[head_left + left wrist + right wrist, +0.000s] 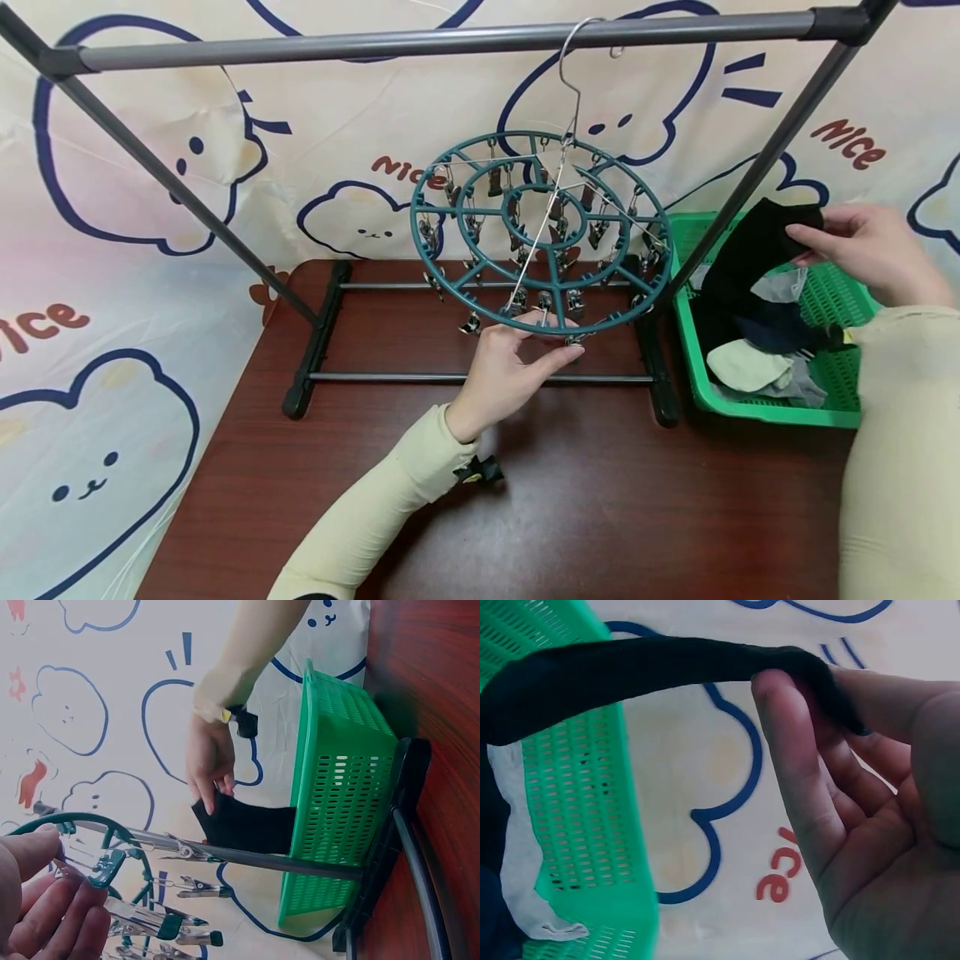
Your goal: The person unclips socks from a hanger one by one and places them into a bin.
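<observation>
A round blue-green clip hanger (480, 212) with several metal clips hangs by its hook from the rack's top bar. At its front rim my left hand (506, 371) pinches a clip (107, 868) between thumb and fingers. Over on the right, my right hand (877, 250) holds the end of a black sock (738, 250) between thumb and fingers. The sock slopes down from that hand, its lower part still among the clothes in the green basket (780, 414). In the right wrist view the sock (652, 671) stretches across to the basket.
The grey metal rack (322, 50) stands on a dark red-brown table (600, 500), its right foot (663, 400) beside the basket. A pale green cloth piece (746, 365) and grey and dark cloths lie in the basket. Behind is a sheet printed with cartoon bears.
</observation>
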Demonstrator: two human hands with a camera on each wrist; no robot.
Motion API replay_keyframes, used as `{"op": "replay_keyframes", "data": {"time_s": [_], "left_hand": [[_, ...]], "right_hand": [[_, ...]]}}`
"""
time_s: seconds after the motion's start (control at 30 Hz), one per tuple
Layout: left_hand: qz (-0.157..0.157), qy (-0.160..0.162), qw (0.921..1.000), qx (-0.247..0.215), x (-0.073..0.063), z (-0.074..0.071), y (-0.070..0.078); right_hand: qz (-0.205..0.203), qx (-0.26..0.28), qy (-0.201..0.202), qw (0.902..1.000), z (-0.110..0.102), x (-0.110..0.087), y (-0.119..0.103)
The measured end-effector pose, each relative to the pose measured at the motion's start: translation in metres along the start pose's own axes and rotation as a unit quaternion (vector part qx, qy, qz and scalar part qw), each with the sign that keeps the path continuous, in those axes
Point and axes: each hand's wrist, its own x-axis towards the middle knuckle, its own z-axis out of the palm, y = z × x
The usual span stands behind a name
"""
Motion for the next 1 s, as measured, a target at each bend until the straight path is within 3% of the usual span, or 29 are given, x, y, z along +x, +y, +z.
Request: {"op": "replay_keyframes", "data": {"time_s": [0.13, 0.27, 0.47, 0.57, 0.73, 1.0], "left_hand": [[0.000, 0.001, 1.0000, -0.004, -0.001, 0.000, -0.001], [-0.003, 0.006, 1.0000, -0.005, -0.002, 0.000, -0.003], [-0.003, 0.007, 0.9999, -0.009, -0.001, 0.001, -0.003], [-0.001, 0.005, 0.9999, -0.010, 0.000, 0.001, -0.002], [0.000, 0.000, 1.0000, -0.009, 0.001, 0.001, -0.003], [0.002, 0.002, 1.0000, 0.001, 0.001, -0.001, -0.004]], "right_hand": [[0.009, 0.002, -0.022, 0.9997, 0.005, 0.016, -0.001], [0.020, 0.051, -0.048, 0.9973, 0.007, 0.030, -0.001], [0.049, 0.191, -0.064, 0.9782, 0.012, 0.047, 0.009], [0.074, 0.220, -0.067, 0.9703, 0.017, 0.050, 0.022], [0.109, 0.217, -0.080, 0.9668, 0.023, 0.048, 0.053], [0.133, 0.149, -0.104, 0.9742, 0.019, 0.043, 0.079]]}}
